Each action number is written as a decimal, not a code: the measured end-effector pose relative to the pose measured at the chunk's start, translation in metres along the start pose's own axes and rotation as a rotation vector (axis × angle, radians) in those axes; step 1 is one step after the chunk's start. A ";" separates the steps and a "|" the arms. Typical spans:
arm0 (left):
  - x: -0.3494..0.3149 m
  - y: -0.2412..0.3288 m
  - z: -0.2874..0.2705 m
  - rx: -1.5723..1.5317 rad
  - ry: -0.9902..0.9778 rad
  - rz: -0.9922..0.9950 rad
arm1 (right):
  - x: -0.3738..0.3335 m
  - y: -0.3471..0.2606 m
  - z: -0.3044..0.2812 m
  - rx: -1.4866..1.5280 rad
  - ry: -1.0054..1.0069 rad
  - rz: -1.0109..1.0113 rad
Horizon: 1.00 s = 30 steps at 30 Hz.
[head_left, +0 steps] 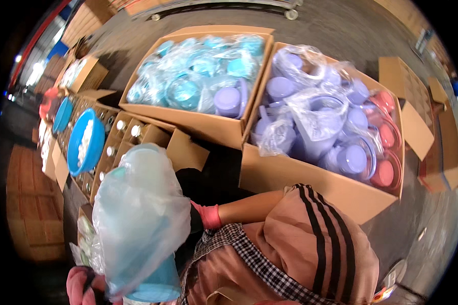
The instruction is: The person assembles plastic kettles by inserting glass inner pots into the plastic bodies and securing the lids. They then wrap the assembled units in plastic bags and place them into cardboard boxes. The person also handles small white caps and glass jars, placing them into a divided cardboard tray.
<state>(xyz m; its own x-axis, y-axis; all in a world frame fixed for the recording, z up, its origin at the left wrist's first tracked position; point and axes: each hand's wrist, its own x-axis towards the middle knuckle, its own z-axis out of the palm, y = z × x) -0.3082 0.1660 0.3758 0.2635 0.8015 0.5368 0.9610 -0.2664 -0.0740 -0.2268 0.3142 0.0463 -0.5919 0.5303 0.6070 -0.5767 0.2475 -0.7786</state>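
Observation:
In front of me, low on the left, is a tall light-blue plastic jug with a cloudy clear plastic bag over most of it. My left hand, in a pink and black glove, is closed at the jug's lower end. My right hand, in a black glove with a pink cuff, reaches to the bag's right side; its fingers are hidden behind the bag. Beyond, one carton holds bagged turquoise jugs and a purple one. Another carton holds purple jugs, some bagged, and pink-red ones.
A divided carton with capped glass bottles stands at left, a blue basin of small white pieces resting on it. Farther left are a second blue basin and a person. Open cartons stand right; a wheeled cart is behind.

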 end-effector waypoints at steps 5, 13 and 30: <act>0.054 0.005 0.005 -0.323 0.038 0.318 | -0.031 -0.031 -0.054 0.111 0.185 0.245; 0.134 0.005 0.051 -0.226 -0.116 0.567 | -0.080 -0.153 -0.124 0.148 0.594 0.185; 0.307 0.094 0.210 0.025 0.121 1.191 | -0.184 -0.274 -0.286 -0.244 1.456 0.308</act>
<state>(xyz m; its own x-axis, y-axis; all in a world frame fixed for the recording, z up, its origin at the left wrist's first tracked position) -0.1193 0.4998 0.3572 0.9808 0.0026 0.1952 0.1203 -0.7955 -0.5939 0.2012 0.3808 0.1019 0.4755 0.8668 -0.1504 -0.3463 0.0273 -0.9377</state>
